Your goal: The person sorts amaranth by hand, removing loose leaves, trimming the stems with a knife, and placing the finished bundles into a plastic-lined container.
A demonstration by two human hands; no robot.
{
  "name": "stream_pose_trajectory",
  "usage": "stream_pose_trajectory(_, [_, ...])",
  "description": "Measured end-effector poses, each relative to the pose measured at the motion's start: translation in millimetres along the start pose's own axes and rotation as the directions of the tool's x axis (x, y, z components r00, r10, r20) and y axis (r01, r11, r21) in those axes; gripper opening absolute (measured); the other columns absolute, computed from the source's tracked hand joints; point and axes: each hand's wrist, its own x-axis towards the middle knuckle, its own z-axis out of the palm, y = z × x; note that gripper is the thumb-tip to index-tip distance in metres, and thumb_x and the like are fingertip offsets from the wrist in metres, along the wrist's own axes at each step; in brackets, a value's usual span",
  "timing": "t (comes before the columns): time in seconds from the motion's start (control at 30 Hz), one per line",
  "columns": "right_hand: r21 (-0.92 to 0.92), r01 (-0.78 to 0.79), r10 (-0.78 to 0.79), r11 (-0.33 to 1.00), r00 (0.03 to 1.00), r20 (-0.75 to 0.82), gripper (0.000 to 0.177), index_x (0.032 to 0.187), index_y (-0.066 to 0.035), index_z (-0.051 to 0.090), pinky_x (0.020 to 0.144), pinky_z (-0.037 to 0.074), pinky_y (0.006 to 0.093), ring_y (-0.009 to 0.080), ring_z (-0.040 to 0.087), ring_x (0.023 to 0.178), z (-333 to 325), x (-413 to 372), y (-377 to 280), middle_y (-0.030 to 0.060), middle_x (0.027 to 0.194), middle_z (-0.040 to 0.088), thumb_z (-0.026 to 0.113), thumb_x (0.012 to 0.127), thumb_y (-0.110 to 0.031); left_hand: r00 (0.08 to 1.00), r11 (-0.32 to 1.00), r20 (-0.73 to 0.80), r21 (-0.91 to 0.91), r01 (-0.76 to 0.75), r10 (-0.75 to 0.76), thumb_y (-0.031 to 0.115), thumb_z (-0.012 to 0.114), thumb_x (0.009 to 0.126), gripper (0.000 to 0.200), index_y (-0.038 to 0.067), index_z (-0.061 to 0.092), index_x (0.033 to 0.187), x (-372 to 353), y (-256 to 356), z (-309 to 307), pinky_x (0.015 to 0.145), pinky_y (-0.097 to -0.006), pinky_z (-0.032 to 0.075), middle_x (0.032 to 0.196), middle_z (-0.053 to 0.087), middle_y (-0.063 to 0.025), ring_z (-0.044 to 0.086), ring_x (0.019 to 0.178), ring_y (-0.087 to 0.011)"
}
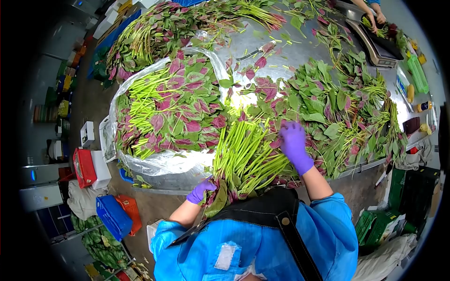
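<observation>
A bunch of leafy greens with long pale-green stems [241, 147] lies at the table's near edge, in front of my body. My left hand [201, 191], in a purple glove, is closed on leaves at the bunch's lower left. My right hand [294, 140], also gloved in purple, rests at the bunch's right side among red-green leaves; its fingertips are partly hidden by leaves. Left of the bunch, a clear plastic bag [176, 164] holds many stems and leaves [187, 100]. More loose greens [328, 100] are spread to the right.
Another pile of greens [154, 35] lies at the back left of the metal table [243, 42]. A knife-like tool [251, 55] lies beyond the bag. At the back right, another person's hands [374, 21] hold greens above a scale [375, 51]. Blue [114, 218] and red crates stand lower left.
</observation>
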Motion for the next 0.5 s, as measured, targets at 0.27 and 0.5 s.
stream_pose_trajectory(0.27, [0.86, 0.144, -0.563, 0.49, 0.805, 0.186, 0.039, 0.103, -0.007, 0.057, 0.071, 0.047, 0.0303, 0.0187, 0.059, 0.081, -36.8, -47.5, -99.6, 0.0071, 0.089, 0.06, 0.072, 0.07, -0.021, 0.997, 0.995, 0.016, 0.068, 0.071, -0.072, 0.014, 0.067, 0.057, 0.082, -0.001, 0.035, 0.131, 1.4, 18.3, 19.7, 0.1, -0.0312, 0.029, 0.124, 0.047, -0.0106, 0.043, 0.115, -0.0217])
stream_pose_trajectory(0.5, [0.742, 0.175, -0.072, 0.647, 0.983, -0.169, 0.006, 0.073, -0.007, 0.061, 0.06, 0.048, 0.0323, 0.0217, 0.06, 0.065, 3.6, -4.1, -35.9, 0.0072, 0.065, 0.059, 0.065, 0.073, -0.012, 0.999, 0.976, -0.015, 0.21, 0.054, -0.051, 0.007, 0.066, 0.057, 0.081, 0.0, 0.035, 0.131, 1.2, 12.0, -10.8, 0.101, -0.0292, 0.026, 0.124, 0.047, -0.0063, 0.04, 0.116, -0.0178])
